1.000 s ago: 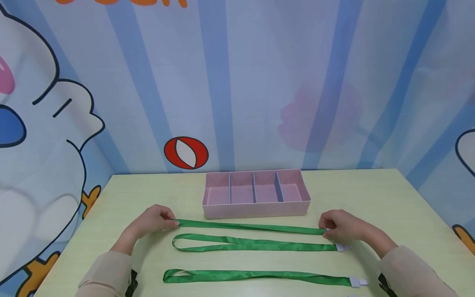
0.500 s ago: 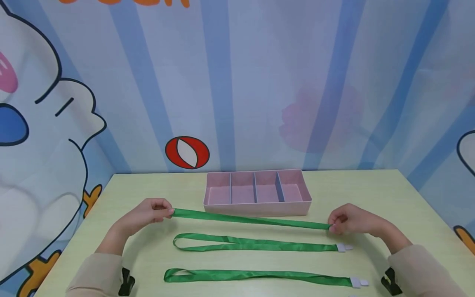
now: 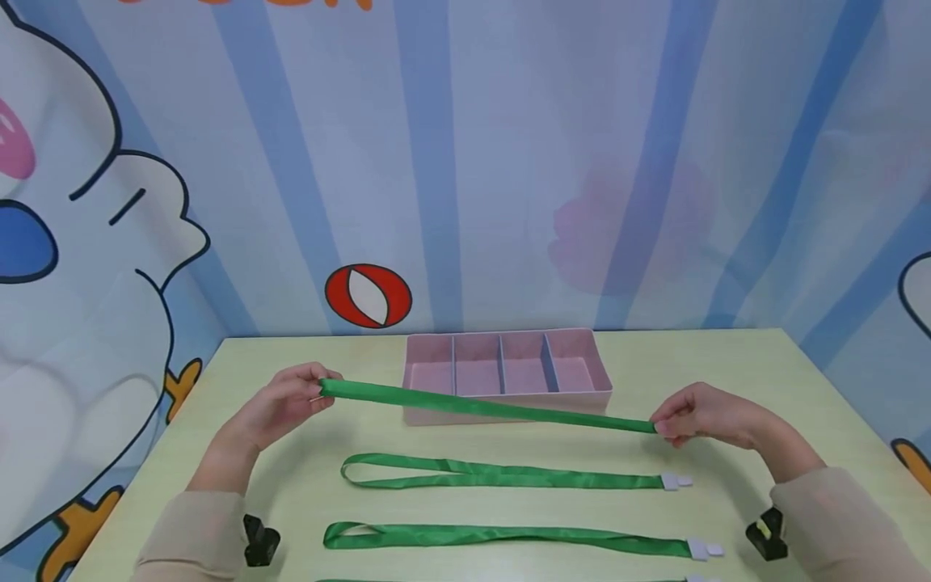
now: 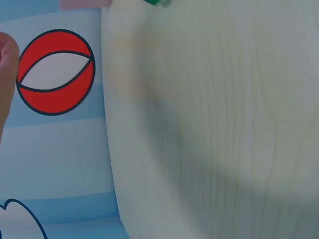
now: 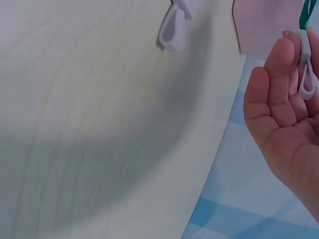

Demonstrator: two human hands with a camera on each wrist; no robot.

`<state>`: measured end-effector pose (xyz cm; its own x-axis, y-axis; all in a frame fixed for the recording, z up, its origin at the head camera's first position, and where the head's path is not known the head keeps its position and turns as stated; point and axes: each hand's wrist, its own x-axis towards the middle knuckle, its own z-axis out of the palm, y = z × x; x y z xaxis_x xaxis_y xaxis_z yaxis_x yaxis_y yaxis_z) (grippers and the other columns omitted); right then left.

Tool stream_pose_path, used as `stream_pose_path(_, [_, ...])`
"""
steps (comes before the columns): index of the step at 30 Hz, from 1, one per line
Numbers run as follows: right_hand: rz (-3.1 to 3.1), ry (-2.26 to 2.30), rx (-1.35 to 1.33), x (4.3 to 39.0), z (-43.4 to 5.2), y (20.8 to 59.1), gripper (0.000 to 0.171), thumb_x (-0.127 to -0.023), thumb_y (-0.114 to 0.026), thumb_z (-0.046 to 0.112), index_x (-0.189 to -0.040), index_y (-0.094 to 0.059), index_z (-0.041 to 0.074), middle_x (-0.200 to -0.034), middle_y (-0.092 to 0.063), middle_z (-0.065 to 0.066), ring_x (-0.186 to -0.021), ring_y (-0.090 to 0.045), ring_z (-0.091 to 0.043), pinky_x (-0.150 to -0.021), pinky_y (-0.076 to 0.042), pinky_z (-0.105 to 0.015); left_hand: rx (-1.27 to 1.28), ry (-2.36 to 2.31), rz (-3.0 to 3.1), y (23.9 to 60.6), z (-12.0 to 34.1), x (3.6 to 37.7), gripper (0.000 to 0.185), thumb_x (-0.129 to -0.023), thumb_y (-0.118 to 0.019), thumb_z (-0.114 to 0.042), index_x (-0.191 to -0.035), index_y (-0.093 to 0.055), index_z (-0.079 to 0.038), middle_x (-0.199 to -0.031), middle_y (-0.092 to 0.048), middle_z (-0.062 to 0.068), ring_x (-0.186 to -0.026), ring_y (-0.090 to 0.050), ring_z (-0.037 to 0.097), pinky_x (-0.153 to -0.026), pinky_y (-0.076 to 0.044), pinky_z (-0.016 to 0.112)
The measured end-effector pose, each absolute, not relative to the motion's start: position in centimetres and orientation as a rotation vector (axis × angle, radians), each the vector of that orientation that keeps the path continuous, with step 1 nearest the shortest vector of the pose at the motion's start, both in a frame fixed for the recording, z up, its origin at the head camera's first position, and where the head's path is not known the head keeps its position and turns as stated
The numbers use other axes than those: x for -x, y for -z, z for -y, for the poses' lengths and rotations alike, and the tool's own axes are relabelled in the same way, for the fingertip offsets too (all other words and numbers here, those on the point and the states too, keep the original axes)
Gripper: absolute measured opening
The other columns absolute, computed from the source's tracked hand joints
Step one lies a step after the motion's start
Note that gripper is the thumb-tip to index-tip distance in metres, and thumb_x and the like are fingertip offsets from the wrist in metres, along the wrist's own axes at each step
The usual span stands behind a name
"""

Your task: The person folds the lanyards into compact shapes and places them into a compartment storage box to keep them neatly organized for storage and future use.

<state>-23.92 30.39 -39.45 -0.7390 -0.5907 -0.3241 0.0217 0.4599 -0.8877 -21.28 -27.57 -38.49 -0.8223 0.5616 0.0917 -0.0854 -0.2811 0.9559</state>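
A green lanyard (image 3: 480, 406) is stretched taut in the air just in front of the pink tray (image 3: 580, 398). My left hand (image 3: 291, 398) pinches its looped end at the left. My right hand (image 3: 691, 418) pinches the clip end at the right; the right wrist view shows the white clip (image 5: 306, 74) against the fingers (image 5: 271, 89). Two more green lanyards lie flat on the table, one in the middle (image 3: 502, 473) and one nearer me (image 3: 509, 537), each with a white clip at its right end (image 3: 675, 482).
The pink tray has several compartments with nothing in them and stands at the back of the pale green table (image 3: 727, 364). A cartoon-printed wall (image 3: 465, 162) rises right behind the table. A further green strip (image 3: 364, 579) peeks in at the bottom edge.
Both hands have lifted the top lanyard off the table and away from me, up to the level of the tray's front wall. The other two lanyards have not moved.
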Motion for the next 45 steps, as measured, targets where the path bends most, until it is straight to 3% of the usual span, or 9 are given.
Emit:
stream_pose_path(7, [-1.975, 1.319, 0.497, 23.9, -30.5, 39.8, 0.027, -0.091, -0.059, 0.010, -0.107, -0.061, -0.012, -0.086, -0.065, -0.007, -0.073, -0.060, -0.016, -0.074, -0.053, -0.032, -0.765, -2.293, -1.400, 38.0, 26.6, 21.6, 0.052, -0.093, -0.019, 0.009, -0.094, -0.067, -0.010, -0.097, -0.062, 0.001, -0.092, -0.057, 0.013, -0.088, -0.046, 0.027])
stream_pose_path(16, [-1.916, 1.341, 0.533, 23.7, -30.9, 39.6, 0.021, -0.093, -0.054, 0.007, -0.105, -0.063, -0.008, -0.081, -0.064, 0.000, -0.073, -0.060, -0.015, -0.075, -0.053, -0.033, -0.841, -2.274, -1.865, 37.0, 25.8, 20.8, 0.038, -0.092, -0.041, 0.009, -0.086, -0.066, -0.018, -0.090, -0.061, -0.005, -0.087, -0.056, 0.008, -0.083, -0.047, 0.021])
stream_pose_path(23, [-1.868, 1.382, 0.548, 23.7, -31.2, 39.3, 0.018, -0.094, -0.052, 0.004, -0.104, -0.065, -0.003, -0.080, -0.063, 0.000, -0.074, -0.060, -0.015, -0.075, -0.053, -0.033, -0.518, -2.251, -2.434, 36.1, 24.9, 20.6, 0.024, -0.088, -0.058, 0.005, -0.082, -0.064, -0.018, -0.088, -0.061, -0.006, -0.080, -0.057, 0.009, -0.071, -0.050, 0.019])
stream_pose_path(32, [-1.808, 1.414, 0.585, 23.9, -30.9, 39.0, 0.018, -0.094, -0.052, 0.003, -0.103, -0.067, 0.004, -0.081, -0.064, 0.002, -0.075, -0.062, -0.013, -0.077, -0.053, -0.034, -0.483, -2.127, -2.983, 36.3, 22.9, 20.4, 0.011, -0.088, -0.053, 0.006, -0.090, -0.054, -0.005, -0.078, -0.054, -0.003, -0.070, -0.051, 0.010, -0.062, -0.043, 0.018])
stream_pose_path(39, [-1.797, 1.416, 0.613, 23.9, -30.7, 39.1, 0.018, -0.094, -0.052, 0.003, -0.103, -0.067, 0.006, -0.082, -0.064, 0.003, -0.075, -0.062, -0.012, -0.077, -0.053, -0.036, -0.692, -1.575, -3.617, 37.1, 21.9, 20.8, 0.018, -0.087, -0.044, 0.009, -0.100, -0.055, 0.002, -0.058, -0.034, -0.002, -0.048, -0.028, 0.006, -0.045, -0.024, 0.021])
stream_pose_path(45, [-1.869, 1.415, 0.599, 23.9, -30.9, 38.6, 0.016, -0.094, -0.052, 0.004, -0.103, -0.065, 0.003, -0.085, -0.063, 0.002, -0.078, -0.062, -0.014, -0.077, -0.053, -0.036, -0.586, -1.281, -3.646, 37.1, 22.2, 20.7, 0.020, -0.092, -0.044, 0.005, -0.101, -0.061, 0.001, -0.070, -0.052, 0.006, -0.059, -0.040, 0.013, -0.052, -0.033, 0.024])
